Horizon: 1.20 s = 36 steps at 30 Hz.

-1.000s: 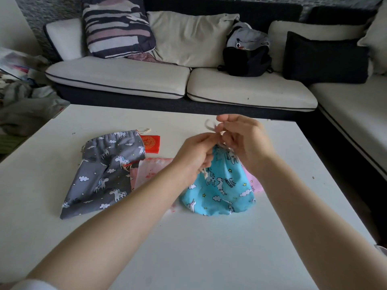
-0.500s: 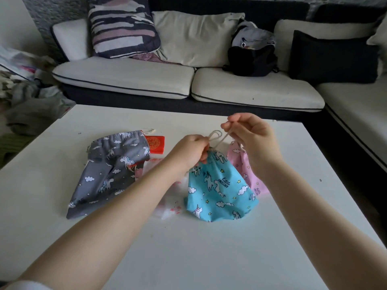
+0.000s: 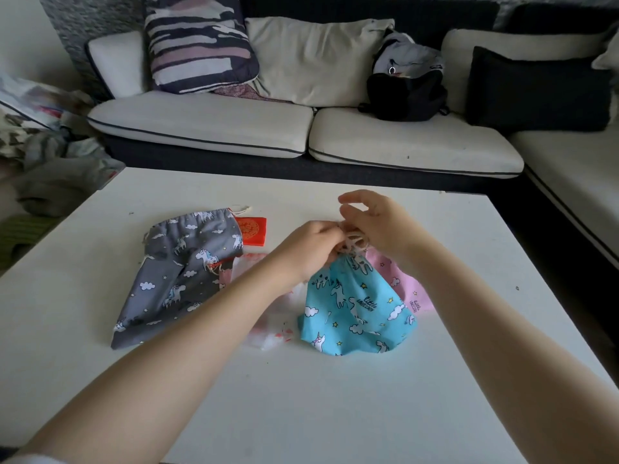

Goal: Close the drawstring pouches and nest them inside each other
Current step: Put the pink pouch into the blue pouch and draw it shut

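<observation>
On the left of the white bench (image 3: 335, 413) we see a grey pouch (image 3: 181, 272) printed with unicorns and clouds, lying flat with its gathered top toward the sofa. A small red pouch (image 3: 253, 229) pokes out from under its top right corner. Just right of the grey one, a pale pink-and-white pouch (image 3: 268, 316) lies mostly under our left forearm.

Our left hand (image 3: 310, 249) has its fingers (image 3: 330, 234) curled and pinching the bunched neck of the blue pouch (image 3: 358, 313), which fans out below toward us, turquoise with white unicorns, clouds and yellow stars. A cream cord (image 3: 355, 241) loops at that neck between the hands. Our right hand (image 3: 378, 226) sits just beside the left; its fingers are bent around the cord loops, with the upper fingers loosely spread above. A pink pouch (image 3: 407, 289) lies behind the blue one, showing only at its right edge.

How the cord is wound, we cannot tell: the hands cover the neck and the cord is blurred. The pale pouch's outline is unclear too.

Beyond the bench stands a sofa (image 3: 301, 128) with cream seat cushions, a striped cushion (image 3: 197, 45), a beige cushion (image 3: 315, 58), a dark backpack (image 3: 405, 88) and a black cushion (image 3: 536, 88). Crumpled fabrics (image 3: 43, 155) lie heaped at far left.
</observation>
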Motion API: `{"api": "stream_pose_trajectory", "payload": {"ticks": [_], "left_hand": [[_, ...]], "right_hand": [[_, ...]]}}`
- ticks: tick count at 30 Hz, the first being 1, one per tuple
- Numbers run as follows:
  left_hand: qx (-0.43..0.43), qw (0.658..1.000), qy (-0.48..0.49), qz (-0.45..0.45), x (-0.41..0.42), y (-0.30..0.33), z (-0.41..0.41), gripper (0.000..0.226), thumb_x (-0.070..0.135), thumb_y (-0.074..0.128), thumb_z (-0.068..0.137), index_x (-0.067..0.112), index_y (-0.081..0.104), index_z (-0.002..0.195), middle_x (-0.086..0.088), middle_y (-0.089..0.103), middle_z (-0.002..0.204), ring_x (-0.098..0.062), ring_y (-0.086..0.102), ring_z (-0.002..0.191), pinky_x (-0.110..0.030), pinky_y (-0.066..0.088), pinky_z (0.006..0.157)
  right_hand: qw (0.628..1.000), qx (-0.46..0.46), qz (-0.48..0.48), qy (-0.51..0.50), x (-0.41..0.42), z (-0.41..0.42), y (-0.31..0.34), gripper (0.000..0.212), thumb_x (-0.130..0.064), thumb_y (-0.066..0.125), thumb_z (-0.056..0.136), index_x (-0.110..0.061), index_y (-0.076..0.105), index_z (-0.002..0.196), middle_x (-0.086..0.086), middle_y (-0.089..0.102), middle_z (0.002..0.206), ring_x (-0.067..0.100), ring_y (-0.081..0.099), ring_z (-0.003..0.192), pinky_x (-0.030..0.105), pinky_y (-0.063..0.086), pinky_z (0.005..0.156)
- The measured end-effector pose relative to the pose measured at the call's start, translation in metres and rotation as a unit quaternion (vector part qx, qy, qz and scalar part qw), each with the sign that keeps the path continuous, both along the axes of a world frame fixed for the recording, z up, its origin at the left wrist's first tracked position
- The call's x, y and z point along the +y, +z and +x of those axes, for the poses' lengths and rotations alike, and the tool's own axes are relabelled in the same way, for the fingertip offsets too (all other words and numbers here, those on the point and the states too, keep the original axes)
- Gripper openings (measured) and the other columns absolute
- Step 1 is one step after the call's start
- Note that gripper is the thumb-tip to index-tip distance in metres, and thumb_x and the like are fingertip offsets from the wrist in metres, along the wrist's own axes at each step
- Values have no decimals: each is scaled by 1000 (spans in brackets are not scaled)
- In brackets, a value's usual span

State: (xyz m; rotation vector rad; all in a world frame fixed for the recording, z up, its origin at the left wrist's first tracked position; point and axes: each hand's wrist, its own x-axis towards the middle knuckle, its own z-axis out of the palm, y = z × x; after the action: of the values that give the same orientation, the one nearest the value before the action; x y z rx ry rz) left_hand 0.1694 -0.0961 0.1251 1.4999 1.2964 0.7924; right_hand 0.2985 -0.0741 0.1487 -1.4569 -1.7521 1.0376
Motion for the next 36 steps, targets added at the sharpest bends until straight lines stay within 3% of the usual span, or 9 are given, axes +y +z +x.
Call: {"api": "stream_pose_trajectory", "payload": {"ticks": [7,11,17,22,25,27,30,32,36], "left_hand": [[-11,999,37,31,3,1,1,33,17,49,93,25,58,63,18,57,51,2,51,56,-10,34,53],[44,998,31,32,-1,1,1,26,18,41,95,12,55,74,-1,51,72,-15,46,69,-30,31,63],[224,949,26,219,-2,-5,-4,23,20,43,96,5,60,101,-9,66,90,-23,59,80,-23,33,57],[301,901,41,311,-4,-11,-2,18,16,53,90,4,61,101,-13,66,98,-29,61,86,-35,45,71],[283,906,47,312,-5,-13,-4,19,17,52,89,4,58,101,-12,64,101,-30,59,87,-37,45,72],[263,912,48,312,-6,-13,-5,18,17,52,89,4,58,101,-11,63,100,-29,59,86,-36,43,70],[243,895,53,369,-11,-12,-7,22,21,49,87,2,59,92,-10,64,87,-31,59,75,-31,35,64],[231,891,57,387,-13,-9,-8,22,21,48,83,2,58,89,-7,64,82,-31,59,71,-29,32,67],[182,915,59,356,-8,-7,-11,11,15,56,88,6,58,92,-3,62,84,-25,60,77,-36,45,68]], "right_hand": [[941,-278,159,109,-14,7,9,30,-17,58,86,-18,61,115,2,69,103,20,61,95,27,45,82],[943,-276,154,105,-14,6,7,27,-24,65,83,-15,66,108,4,71,99,20,63,95,34,48,85],[953,-261,153,30,-15,2,-1,17,-17,58,87,-13,67,101,5,70,96,24,64,88,35,51,76],[843,-436,314,28,-28,-3,-12,14,2,54,79,-5,59,90,8,58,79,30,57,69,30,34,60],[871,-388,297,55,-31,-3,-3,10,-10,52,88,-7,60,94,8,60,85,28,59,77,31,38,60],[928,-335,136,95,-28,2,9,20,-24,48,93,-9,61,95,5,59,82,20,52,72,31,38,60],[988,-104,-46,102,-24,11,19,22,-20,57,89,-6,59,72,-3,43,52,13,33,49,23,27,47],[975,70,-179,112,-22,17,16,21,-10,55,87,-9,52,67,-6,31,46,10,22,42,19,16,40],[862,341,-361,101,-22,20,5,8,-16,50,76,-13,53,70,-9,26,47,2,23,35,12,14,33]]}}
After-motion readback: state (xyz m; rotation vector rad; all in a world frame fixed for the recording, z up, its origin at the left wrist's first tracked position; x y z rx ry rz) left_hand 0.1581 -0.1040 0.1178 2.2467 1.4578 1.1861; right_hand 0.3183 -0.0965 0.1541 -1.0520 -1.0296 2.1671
